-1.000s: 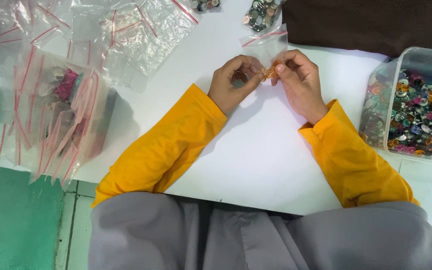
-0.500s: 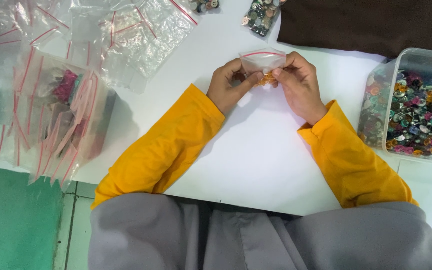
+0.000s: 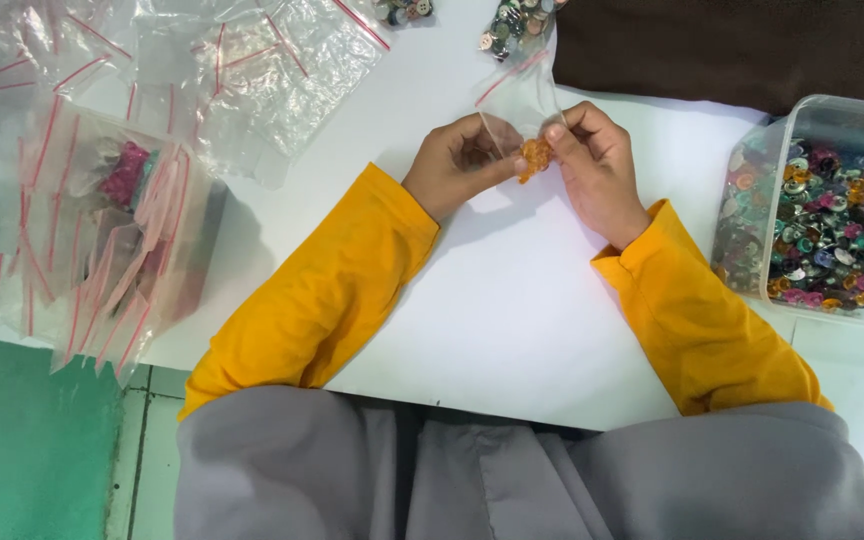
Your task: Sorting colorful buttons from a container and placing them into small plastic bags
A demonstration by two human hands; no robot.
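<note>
a: starting at the left edge, what lies left of the small clear bag?

b: furthest left of it, a heap of filled zip bags with red seal strips, crinkled glossy film, one showing something pink inside. they hang partly over the edge of the white counter, probably stacked there as a finished pile.

a: and nearer to it?

b: up and to its left, a loose spread of empty zip bags, flat, thin and shiny, likely kept within easy reach.

a: now the hands.

b: the left hand is pinched shut on the small clear bag's lower left edge, thumb and fingers gripping the film. the right hand is clamped on its other side, with a small orange cluster sitting between the two sets of fingertips. the hands are close together, nearly touching. the bag stands up from the fingers, red strip at its top, and i judge both hands hold it so its mouth is steadied while the orange bits are handled; whether the bits are fully inside, i cannot tell.

a: above it?

b: just above the bag, small heaps of round buttons on the counter, hard and glossy.

a: and right of it?

b: a dark brown cloth, matte, then far right a clear plastic tub with rounded corners, full of mixed colourful buttons, walled so they don't scatter.
</note>
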